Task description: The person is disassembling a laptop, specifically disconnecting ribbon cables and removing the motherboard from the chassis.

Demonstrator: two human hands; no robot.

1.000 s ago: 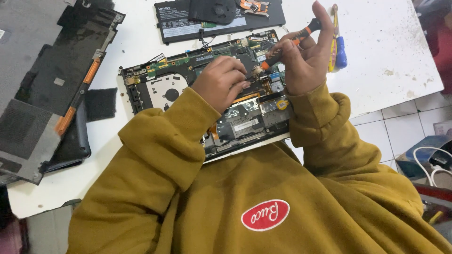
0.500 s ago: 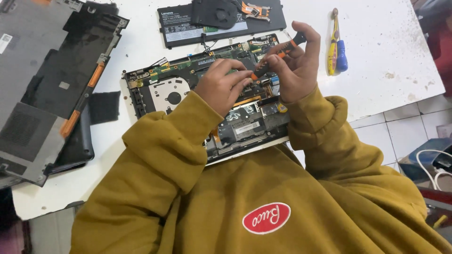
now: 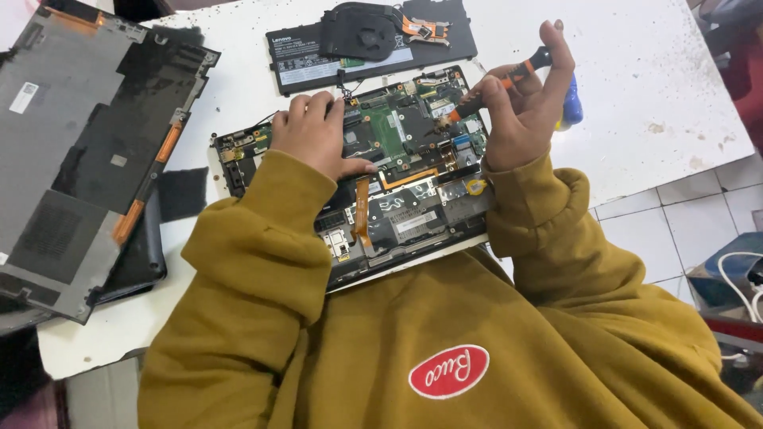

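While the left hand rests flat and open on the opened laptop, the right hand pinches an orange-and-black screwdriver, its tip on the green motherboard between both hands.

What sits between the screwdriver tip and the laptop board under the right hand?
Nothing visible. The right hand holds the orange-and-black screwdriver angled down, its tip at the green board of the opened laptop. The left hand rests on the board further left, apart from the tip.
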